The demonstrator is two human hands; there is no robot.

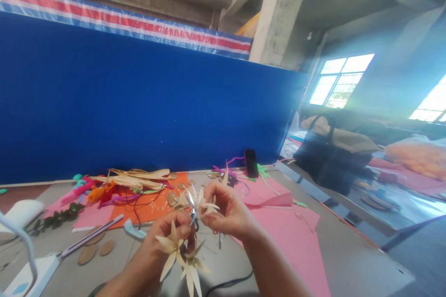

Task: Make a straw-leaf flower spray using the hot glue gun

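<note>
My left hand (170, 228) is closed, fingers pinched together. Two pale, star-shaped dried-husk flowers, one to the left (171, 249) and one lower (191, 267), hang at its fingers. Facing it, my right hand (226, 209) pinches another cream flower (205, 200) with pointed petals. Silvery scissors (191, 198) stand between the hands, blades upward against this flower. Their lower part is hidden by fingers, so I cannot tell which hand bears them. One long pale petal (226, 174) rises behind my right hand.
Dried husk strips (139, 178) lie on orange paper (153, 209) beside coloured yarn (99, 192). Pink sheets (289, 241) cover the right side. A phone (250, 163) leans at the blue partition (146, 97). Wooden discs (87, 254) and a lamp base (35, 276) are left.
</note>
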